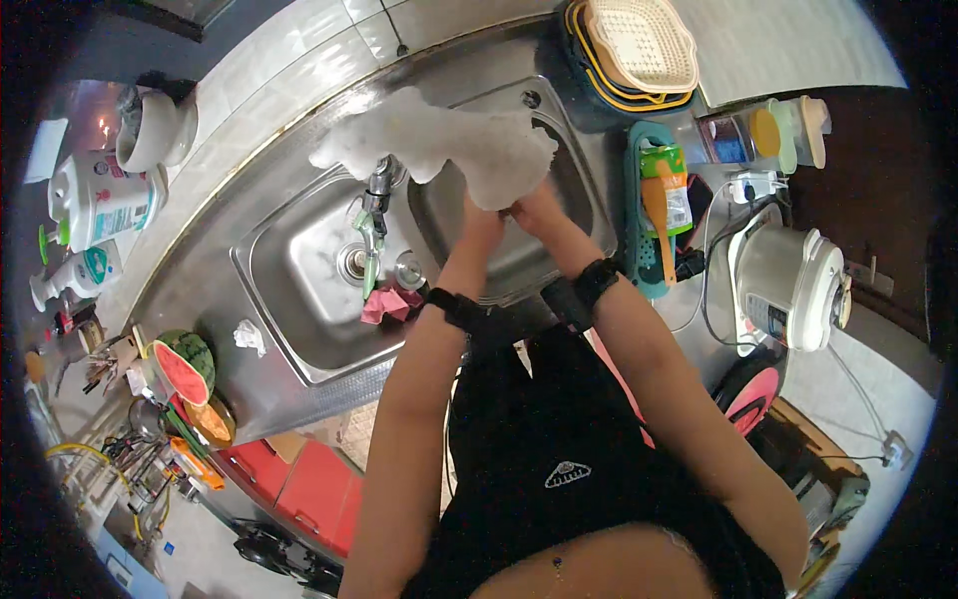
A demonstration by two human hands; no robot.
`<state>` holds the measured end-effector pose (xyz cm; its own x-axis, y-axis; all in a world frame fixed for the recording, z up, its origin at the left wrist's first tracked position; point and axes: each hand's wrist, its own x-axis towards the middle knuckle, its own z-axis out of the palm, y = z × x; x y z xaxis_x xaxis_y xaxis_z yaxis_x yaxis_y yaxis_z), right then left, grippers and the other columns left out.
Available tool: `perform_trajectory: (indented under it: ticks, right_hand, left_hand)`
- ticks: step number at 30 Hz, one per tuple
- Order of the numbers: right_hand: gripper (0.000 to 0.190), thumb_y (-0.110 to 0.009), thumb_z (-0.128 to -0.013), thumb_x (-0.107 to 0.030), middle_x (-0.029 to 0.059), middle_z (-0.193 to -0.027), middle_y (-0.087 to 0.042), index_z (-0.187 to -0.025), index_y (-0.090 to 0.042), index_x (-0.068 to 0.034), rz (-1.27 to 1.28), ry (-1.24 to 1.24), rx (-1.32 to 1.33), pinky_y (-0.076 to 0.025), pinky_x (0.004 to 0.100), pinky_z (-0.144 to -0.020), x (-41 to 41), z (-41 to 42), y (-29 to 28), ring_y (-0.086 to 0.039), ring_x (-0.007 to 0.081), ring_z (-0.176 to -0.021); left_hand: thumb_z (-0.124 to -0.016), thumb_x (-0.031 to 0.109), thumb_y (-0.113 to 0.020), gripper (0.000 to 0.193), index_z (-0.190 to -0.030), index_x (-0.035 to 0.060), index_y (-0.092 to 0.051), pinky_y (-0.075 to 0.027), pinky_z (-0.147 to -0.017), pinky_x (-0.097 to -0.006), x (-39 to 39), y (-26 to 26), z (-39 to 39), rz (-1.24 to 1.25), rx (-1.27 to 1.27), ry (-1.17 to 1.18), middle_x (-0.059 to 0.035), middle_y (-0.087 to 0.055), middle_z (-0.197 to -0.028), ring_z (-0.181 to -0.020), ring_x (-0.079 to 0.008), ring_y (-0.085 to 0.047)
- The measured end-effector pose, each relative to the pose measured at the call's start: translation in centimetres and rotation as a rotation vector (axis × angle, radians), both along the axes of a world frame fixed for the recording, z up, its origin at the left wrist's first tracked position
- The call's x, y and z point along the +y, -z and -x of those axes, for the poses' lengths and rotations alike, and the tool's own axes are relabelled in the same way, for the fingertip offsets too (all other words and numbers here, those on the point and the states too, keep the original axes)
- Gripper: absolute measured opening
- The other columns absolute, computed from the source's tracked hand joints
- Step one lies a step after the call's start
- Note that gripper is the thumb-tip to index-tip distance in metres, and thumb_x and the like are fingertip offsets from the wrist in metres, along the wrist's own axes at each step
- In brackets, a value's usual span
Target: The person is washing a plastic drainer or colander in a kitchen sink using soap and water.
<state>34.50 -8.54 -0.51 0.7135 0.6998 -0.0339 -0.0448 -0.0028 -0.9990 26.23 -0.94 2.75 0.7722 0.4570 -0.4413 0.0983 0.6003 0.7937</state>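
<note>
Over the double stainless steel sink hangs a pale, whitish piece of soft material (441,142) with a ragged outline; cloth or thin plastic, I cannot tell which. My left hand (483,219) and my right hand (537,210) are close together at its lower edge, above the right basin (449,202). Both appear to grip it, though their fingers are mostly hidden. To their left, the faucet (378,196) is partly covered by the material, and a green-handled brush (368,251) is beside it. A crumpled pink cloth (385,305) lies at the divider, next to a clear round thing (409,269).
Nested baskets (644,45) stand at the back right. A teal rack (642,217) holds a wooden spatula (658,217); a rice cooker (786,288) is further right. Left are a cut watermelon (183,367), crumpled white tissue (249,337) and a white jug (101,198).
</note>
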Motion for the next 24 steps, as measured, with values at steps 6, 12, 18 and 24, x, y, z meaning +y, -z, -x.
perform_trajectory:
  ticks: [6,12,18,24]
  right_hand:
    - [0.041,-0.053,-0.086,-0.017,0.0193,-0.114,-0.058,-0.123,-0.048,-0.002,0.194,0.26,0.012,-0.041,0.0415,-0.094,2.6,1.9,-5.1,-0.051,0.0386,-0.108]
    - [0.042,-0.048,-0.09,-0.024,0.0157,-0.113,-0.057,-0.126,-0.045,-0.002,0.341,0.164,-0.194,-0.044,0.0412,-0.089,-0.4,3.7,-5.8,-0.057,0.0346,-0.096]
    - [0.038,-0.044,-0.094,-0.029,0.009,-0.121,-0.055,-0.125,-0.048,-0.006,-0.024,0.222,0.371,-0.046,0.0362,-0.088,3.2,2.3,-9.3,-0.056,0.0237,-0.106]
    - [0.043,-0.058,-0.086,-0.011,0.0069,-0.126,-0.054,-0.127,-0.047,-0.008,-0.373,0.053,0.528,-0.047,0.0341,-0.089,2.6,1.4,-6.6,-0.054,0.0218,-0.112]
  left_hand:
    - [-0.088,0.025,-0.058,0.043,-0.126,0.0087,-0.047,-0.05,-0.076,-0.0316,-0.9,5.1,-2.2,0.405,-0.1,-0.346,-0.0033,-0.059,-0.112,-0.096,-0.0179,-0.059]
    - [-0.088,0.022,-0.058,0.044,-0.128,0.0089,-0.045,-0.046,-0.089,-0.0319,0.3,-0.3,-1.8,0.837,-0.262,-0.182,-0.0048,-0.051,-0.126,-0.111,-0.0194,-0.052]
    - [-0.091,0.017,-0.052,0.037,-0.126,0.0037,-0.046,-0.043,-0.092,-0.034,-1.3,-7.7,-2.1,-0.399,0.22,-0.285,-0.0126,-0.053,-0.122,-0.113,-0.0286,-0.051]
    - [-0.092,0.017,-0.051,0.036,-0.125,0.0022,-0.046,-0.042,-0.093,-0.0349,1.2,-3.3,1.2,-1.041,-0.08,-0.055,-0.0148,-0.054,-0.119,-0.112,-0.0284,-0.051]
